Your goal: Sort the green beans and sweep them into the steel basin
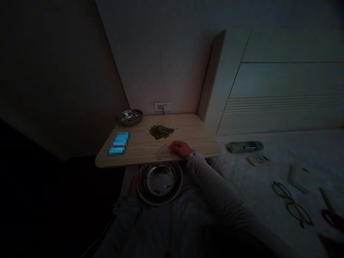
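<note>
A shiny metal bowl sits below the table's front edge, close to my body. Small dark green grains or beans are scattered inside it. My left hand holds the bowl's left side, its fingers mostly in shadow. Over the front of the wooden tabletop, my right hand pinches a thin, clear, curved piece of plastic, whose exact kind is unclear. A few dark grains lie near its lower edge. Behind it, a pile of the dark grains is spread on the table, with a few strays to the right.
At the table's back left stands another metal bowl. A lit phone lies at the left. The bed on the right bears a green bottle, a small pack, glasses and red-handled scissors.
</note>
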### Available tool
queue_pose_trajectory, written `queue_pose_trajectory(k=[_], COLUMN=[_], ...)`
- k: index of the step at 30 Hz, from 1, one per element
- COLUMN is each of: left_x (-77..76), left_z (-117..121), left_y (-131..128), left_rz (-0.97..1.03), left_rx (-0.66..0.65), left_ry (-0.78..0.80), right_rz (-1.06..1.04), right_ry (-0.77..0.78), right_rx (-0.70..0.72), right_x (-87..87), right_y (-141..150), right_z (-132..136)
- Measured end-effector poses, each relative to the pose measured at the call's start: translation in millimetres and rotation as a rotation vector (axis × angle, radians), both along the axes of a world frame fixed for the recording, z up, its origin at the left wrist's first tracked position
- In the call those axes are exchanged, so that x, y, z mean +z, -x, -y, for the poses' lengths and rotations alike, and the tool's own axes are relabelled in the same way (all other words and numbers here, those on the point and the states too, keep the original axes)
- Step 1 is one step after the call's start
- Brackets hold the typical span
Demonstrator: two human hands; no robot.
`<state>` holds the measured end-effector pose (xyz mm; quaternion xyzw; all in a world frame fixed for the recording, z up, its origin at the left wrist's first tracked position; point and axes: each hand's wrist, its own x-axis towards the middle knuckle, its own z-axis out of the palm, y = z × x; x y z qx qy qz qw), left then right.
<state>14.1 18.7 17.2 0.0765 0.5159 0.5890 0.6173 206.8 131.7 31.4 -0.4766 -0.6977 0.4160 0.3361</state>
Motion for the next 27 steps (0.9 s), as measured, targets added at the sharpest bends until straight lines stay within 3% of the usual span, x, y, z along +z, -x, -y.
queue_pose_trajectory(k=[10,20,27], left_x=[9.1,0.2,7.8], left_z=[1.9,-1.8,0.1], left_y=[-2.6,1.4,-1.6], left_rz=[-0.031,-0.037,-0.027], left_rx=[0.032,0.029,0.038], left_ry=[0.049,0.006,0.034], right_rz=[-0.020,0.009,-0.025], right_ry=[0.015,-0.013,-0.016], right_rx=[0.009,0.007,0.001], right_x=[-0.2,-2.2,-1.7], right_y=[0.0,-1.0,-1.3], right_z=[0.0,-1.3,-1.4])
